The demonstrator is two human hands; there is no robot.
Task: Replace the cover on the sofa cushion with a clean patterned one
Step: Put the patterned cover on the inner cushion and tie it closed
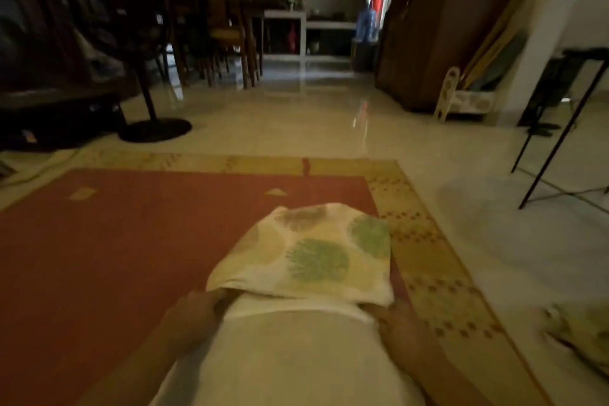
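Roughly a third done: cover (313, 257) sits over far end of cushion (290, 356), lying on rug (115, 224). Left hand (194, 310) pinches cover's open hem. Right hand (398, 320) at opposite hem, grip unclear. Remaining: draw cover along bare length, close it.

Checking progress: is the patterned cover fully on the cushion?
Partly: patterned cover sits over the far end only; white cushion bare below.

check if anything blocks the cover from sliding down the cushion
Nothing visible does. The cover is on the cushion's far end, left hand and right hand hold its open edge, nothing lies on the bare part.
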